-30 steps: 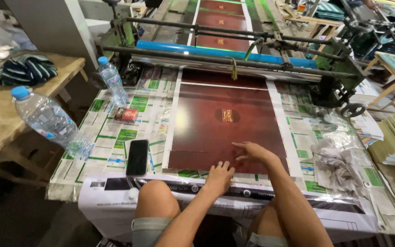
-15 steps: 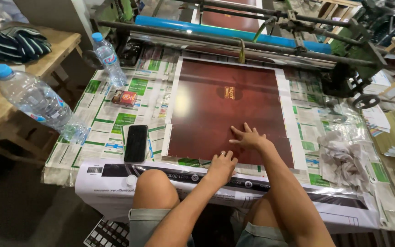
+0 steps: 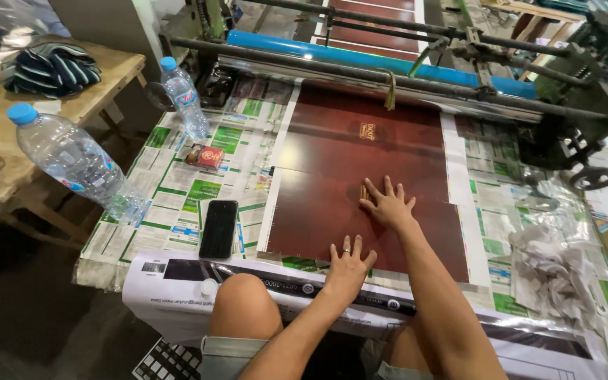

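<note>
A: Where are the hands?

B: Both lie flat on the dark red printed sheet (image 3: 360, 183) spread over the counter (image 3: 177, 204). The left hand (image 3: 348, 264) presses near the sheet's front edge, its fingers (image 3: 346, 248) spread and released, a ring on one of them. The right hand (image 3: 388, 204) rests further in, near the middle of the sheet, fingers splayed, palm down, grasping nothing.

A: And the sheet itself?

B: It runs from under the blue roller (image 3: 360, 60) of the machine at the back down toward the person's knees. A small gold emblem (image 3: 366, 131) sits on its upper half, well apart from both hands.

A: What lies around it?

B: Newspaper covers the counter. Left of the sheet a black phone (image 3: 219, 228) lies face up, just beside the sheet's edge. Beyond it is a small red packet (image 3: 205, 156), then an upright plastic water bottle (image 3: 184, 95) with a blue cap. A second, larger bottle (image 3: 72, 158) leans at the counter's left edge. On the right lies crumpled clear plastic (image 3: 550, 264).

A: Anything further left?

B: A wooden side table (image 3: 107, 77) with a folded striped cloth (image 3: 51, 67) on it.
</note>
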